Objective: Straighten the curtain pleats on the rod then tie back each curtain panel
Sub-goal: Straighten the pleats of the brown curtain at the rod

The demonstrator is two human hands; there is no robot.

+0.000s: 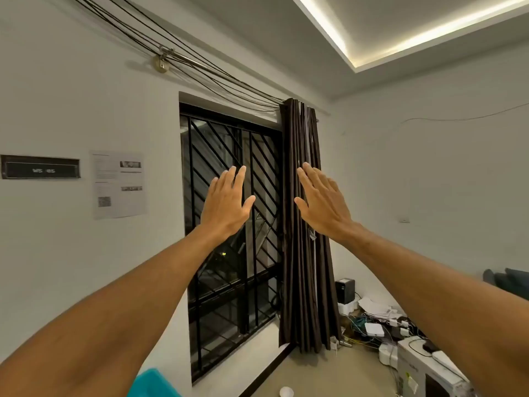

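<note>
Holding both arms raised toward the window grille (229, 224), palms facing away from the camera. My left hand (226, 202) is flat, with fingers straight and close together and the thumb splayed. It grips nothing and sits in front of the grille. My right hand (323, 204) mirrors it: fingers straight, thumb out, lying over the inner edge of the curtain (303, 267). I can't tell whether the palm touches the fabric or sits just off it.

Both forearms are cut off by the frame's lower edge. The rod (187, 61) shows its left bracket end only; further along it's mixed in with black cables (229, 81), and its right end is hidden behind the curtain top. There's a small pale scrap on the fabric just below my right wrist, which I can't identify. The print on the wall sheet (118, 184) is too small to read.

The curtain is bunched tight at the window's right side and hangs from the rod. Its long axis is vertical, the pleats run top to bottom, and the lower end flares slightly right, near the floor clutter (372, 328).
</note>
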